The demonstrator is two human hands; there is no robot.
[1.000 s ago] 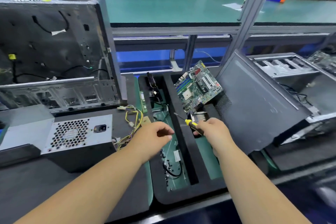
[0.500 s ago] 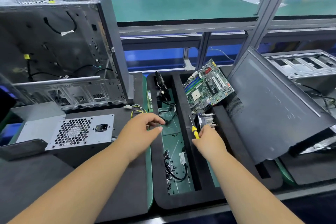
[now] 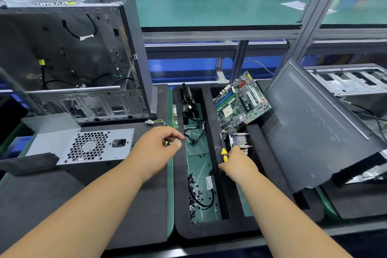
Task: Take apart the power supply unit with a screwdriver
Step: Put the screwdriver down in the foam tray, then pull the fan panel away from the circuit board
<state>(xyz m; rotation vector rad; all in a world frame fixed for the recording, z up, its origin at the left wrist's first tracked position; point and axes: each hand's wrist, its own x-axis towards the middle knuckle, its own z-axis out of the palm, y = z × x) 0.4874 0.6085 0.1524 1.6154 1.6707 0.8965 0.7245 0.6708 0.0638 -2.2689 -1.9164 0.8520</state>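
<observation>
Since a moment ago, my left hand (image 3: 156, 148) has drifted a little right, toward the black foam tray (image 3: 180, 205), while my right hand (image 3: 237, 163) has barely shifted. My left fingers (image 3: 174, 135) are loosely curled, thumb and forefinger close together; I cannot tell whether they pinch anything. They hover over the tray's left edge, just beside a bundle of yellow and black wires (image 3: 160, 122). My right fingers are hidden behind the back of the hand, wrapped round a screwdriver (image 3: 223, 151) with a yellow and black handle, its thin shaft pointing up and away from me, above the foam divider between the tray's compartments. Just beyond this hand sits a finned metal heatsink (image 3: 240, 139), and behind that a green motherboard (image 3: 240, 102) leans tilted. The power supply unit (image 3: 92, 146), a grey metal box with a honeycomb fan grille and a socket, lies on the tabletop (image 3: 41, 201) to my left, apart from both hands. An open computer case (image 3: 71, 54) stands behind it. A dark side panel (image 3: 318, 123) leans at right. Loose screws (image 3: 193, 195) lie in the tray's left compartment.
</observation>
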